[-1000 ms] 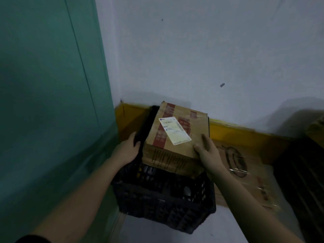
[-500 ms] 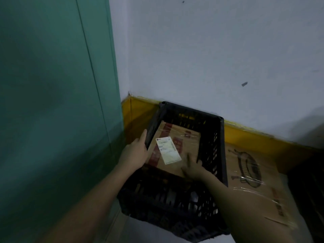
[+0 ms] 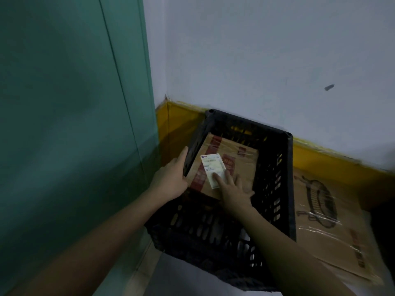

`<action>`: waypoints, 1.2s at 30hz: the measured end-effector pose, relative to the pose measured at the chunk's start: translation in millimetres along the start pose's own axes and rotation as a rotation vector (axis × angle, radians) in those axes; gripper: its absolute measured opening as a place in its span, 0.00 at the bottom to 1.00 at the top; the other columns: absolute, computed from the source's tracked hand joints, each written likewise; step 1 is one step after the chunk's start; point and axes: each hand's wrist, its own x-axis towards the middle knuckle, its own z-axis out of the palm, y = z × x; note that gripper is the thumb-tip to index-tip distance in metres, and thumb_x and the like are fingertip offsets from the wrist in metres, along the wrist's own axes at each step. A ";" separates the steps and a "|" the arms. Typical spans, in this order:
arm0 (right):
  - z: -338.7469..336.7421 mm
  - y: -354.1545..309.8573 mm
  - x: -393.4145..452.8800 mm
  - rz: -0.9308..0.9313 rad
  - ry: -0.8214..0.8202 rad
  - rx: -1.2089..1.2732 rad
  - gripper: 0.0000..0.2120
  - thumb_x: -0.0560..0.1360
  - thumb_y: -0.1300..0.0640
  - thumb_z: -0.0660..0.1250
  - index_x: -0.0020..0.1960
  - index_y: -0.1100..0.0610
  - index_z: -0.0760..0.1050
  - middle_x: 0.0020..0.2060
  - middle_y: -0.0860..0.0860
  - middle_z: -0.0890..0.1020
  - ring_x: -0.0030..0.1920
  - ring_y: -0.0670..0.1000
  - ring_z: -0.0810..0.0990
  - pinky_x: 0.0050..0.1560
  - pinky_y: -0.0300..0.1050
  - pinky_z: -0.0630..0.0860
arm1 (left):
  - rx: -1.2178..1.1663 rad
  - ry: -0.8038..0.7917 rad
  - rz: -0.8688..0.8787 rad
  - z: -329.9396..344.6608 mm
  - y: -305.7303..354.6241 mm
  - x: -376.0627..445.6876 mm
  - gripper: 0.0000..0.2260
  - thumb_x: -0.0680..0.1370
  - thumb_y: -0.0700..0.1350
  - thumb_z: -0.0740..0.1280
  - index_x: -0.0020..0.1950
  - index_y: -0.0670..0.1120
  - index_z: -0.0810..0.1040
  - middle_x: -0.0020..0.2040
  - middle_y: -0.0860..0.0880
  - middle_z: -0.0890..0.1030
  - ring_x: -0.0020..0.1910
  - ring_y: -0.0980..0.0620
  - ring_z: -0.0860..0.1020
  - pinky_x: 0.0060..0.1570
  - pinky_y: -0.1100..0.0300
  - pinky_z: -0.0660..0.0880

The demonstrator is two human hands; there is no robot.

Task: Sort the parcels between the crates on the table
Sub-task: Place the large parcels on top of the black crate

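parcel: brown cardboard box with red print and a white shipping label (image 3: 233, 165), lying flat down inside the black plastic lattice crate (image 3: 286, 189), tucked toward the far-left corner
right hand (image 3: 233, 192): fingers straight, pressing flat on the label end of the box
left hand (image 3: 171, 178): wrapped over the crate's left rim, gripping it
room: gap between box and the crate's right wall, near part of the crate floor bare
outside: flattened cardboard sheet (image 3: 333, 227) touching the crate's right side, green panel (image 3: 64, 124) close on the left
since a second ago: box was propped on the rim, now it's in

Stockroom, black crate (image 3: 289, 189), taped cartons (image 3: 333, 227)
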 end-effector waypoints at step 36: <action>-95.1 37.3 -82.1 -0.153 0.171 0.412 0.22 0.80 0.44 0.63 0.73 0.48 0.69 0.64 0.47 0.77 0.59 0.49 0.77 0.55 0.42 0.73 | 0.325 -0.119 0.036 -25.0 47.9 -2.8 0.38 0.76 0.73 0.43 0.81 0.54 0.42 0.82 0.48 0.46 0.79 0.42 0.46 0.73 0.34 0.50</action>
